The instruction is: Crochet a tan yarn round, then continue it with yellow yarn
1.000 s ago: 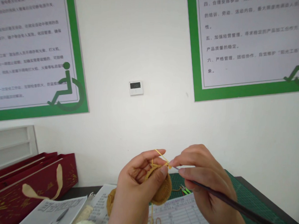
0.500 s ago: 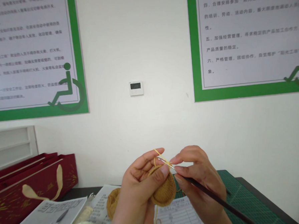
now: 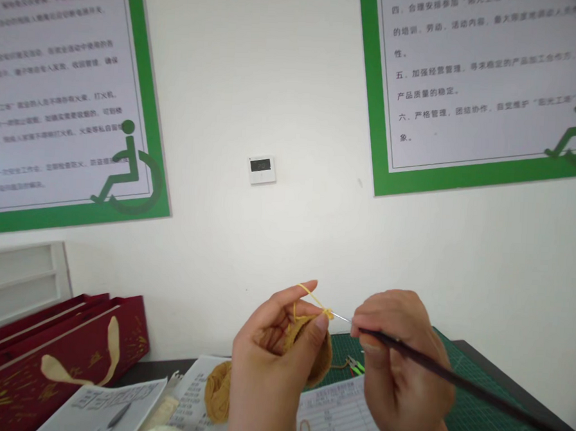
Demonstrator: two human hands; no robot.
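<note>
My left hand (image 3: 274, 343) pinches a mustard-brown crochet piece (image 3: 322, 365) between thumb and fingers. Its cupped inner side faces partly toward me, and the thumb covers some of it. Yellow yarn (image 3: 309, 292) loops over the raised left index finger and runs down to a small yellow stitch at the edge of the piece. My right hand (image 3: 401, 356) is closed round the dark handle of a crochet hook (image 3: 434, 366). The hook's thin metal shaft points left, and its tip meets the yellow stitch beside my left thumb.
A brown yarn ball (image 3: 217, 392) and printed sheets (image 3: 340, 411) lie on the table behind my hands. Green-handled snips (image 3: 356, 366) rest on a green cutting mat (image 3: 481, 393). Dark red gift bags (image 3: 67, 371) stand at the left. Green-framed posters (image 3: 372, 149) hang on the wall.
My right hand has drawn back to the right and turned, pulling the hook's tip toward the edge. The crochet piece has tilted, showing more of its hollow. The snips have come into view.
</note>
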